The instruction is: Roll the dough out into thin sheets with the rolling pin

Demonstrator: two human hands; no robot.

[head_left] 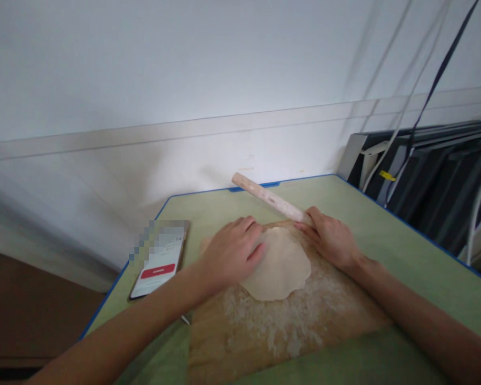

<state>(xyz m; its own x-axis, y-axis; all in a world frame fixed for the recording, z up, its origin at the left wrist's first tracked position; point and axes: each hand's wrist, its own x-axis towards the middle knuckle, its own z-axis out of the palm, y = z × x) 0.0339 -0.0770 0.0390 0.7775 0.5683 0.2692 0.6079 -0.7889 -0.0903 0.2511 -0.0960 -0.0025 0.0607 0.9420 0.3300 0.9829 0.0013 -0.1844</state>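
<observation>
A thin, roundish dough sheet with an uneven edge lies on a floured wooden board. At its left edge is my left hand, slightly blurred, with curved fingers and the thumb over the dough; it grips that edge, and the dough beneath the palm is hidden. My right hand is closed around the near end of a pale wooden rolling pin. The pin slants away to the upper left, its far end beyond the board, apart from the middle of the dough.
A phone with a lit screen lies left of the board on the green table. A white wall stands behind. Dark flat panels and hanging cables are at the right.
</observation>
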